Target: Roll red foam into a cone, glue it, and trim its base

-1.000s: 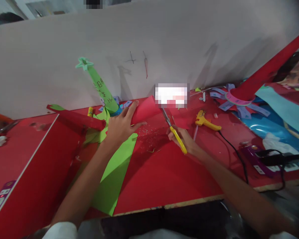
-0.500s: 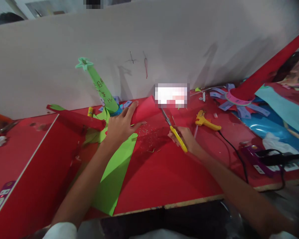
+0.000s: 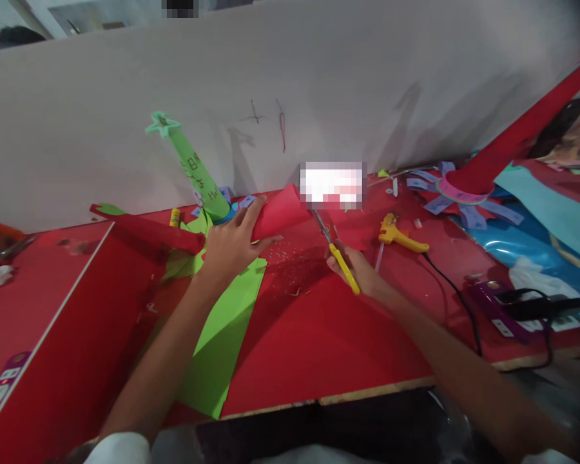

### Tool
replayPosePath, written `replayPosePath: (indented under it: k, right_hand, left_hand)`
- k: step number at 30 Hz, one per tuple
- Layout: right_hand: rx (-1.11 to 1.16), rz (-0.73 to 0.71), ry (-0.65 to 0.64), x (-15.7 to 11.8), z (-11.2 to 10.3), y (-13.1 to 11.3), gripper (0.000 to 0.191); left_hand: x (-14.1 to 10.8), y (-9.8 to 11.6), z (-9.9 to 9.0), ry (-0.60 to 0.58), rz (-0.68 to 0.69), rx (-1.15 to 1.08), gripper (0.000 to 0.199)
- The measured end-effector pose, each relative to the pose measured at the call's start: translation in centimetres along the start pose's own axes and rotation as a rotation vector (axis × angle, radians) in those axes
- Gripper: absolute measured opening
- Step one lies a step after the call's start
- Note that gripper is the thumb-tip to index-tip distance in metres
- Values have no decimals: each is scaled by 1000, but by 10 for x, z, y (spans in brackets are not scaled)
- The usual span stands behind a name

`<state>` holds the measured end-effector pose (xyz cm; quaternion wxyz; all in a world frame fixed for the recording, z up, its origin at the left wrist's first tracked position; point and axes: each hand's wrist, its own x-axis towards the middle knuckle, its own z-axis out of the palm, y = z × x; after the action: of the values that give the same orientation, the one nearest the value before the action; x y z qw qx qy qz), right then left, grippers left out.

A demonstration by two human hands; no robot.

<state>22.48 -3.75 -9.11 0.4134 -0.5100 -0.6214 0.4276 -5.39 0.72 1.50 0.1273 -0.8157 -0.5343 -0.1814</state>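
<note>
My left hand [image 3: 232,241] is at the left edge of a red paper sheet [image 3: 283,209], thumb and forefinger stretched apart beside it. The sheet bulges up near the wall, and its far side runs behind a blurred patch. In my right hand [image 3: 360,267] is a pair of scissors with yellow handles [image 3: 344,267], my fingers closed round them. Their metal blades point away from me toward the red sheet, the tips close to the blurred patch. Whether they are cutting cannot be made out. Under my left forearm lies green paper [image 3: 222,345].
A yellow glue gun [image 3: 401,235] with a black cord lies right of my right hand. A green paper tower [image 3: 200,171] stands behind my left hand, and a red cone [image 3: 522,132] at far right. A purple power strip [image 3: 505,316] sits at the right. Small scraps lie mid-table.
My right hand and the scissors have shifted very slightly left. The red sheet and my left hand are almost where they were.
</note>
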Motion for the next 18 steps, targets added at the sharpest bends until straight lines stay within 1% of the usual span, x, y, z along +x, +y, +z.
replayPosePath:
  k: [3, 5, 10, 13, 18]
  right_hand:
    - [-114, -44, 10, 1, -4, -1, 43]
    - [-152, -45, 17, 2, -6, -3, 43]
    - [-168, -6, 15, 2, -8, -7, 43]
    - [-170, 31, 26, 0, -9, -10, 45]
    - [-244, 21, 75, -1, -12, -13, 52]
  left_hand:
    - [0, 0, -1, -9, -8, 12, 87]
    - [0, 0, -1, -9, -16, 14, 88]
    - [0, 0, -1, -9, -7, 2, 88]
    - [0, 0, 0, -8, -4, -2, 88]
    - [0, 0, 0, -7, -8, -6, 88]
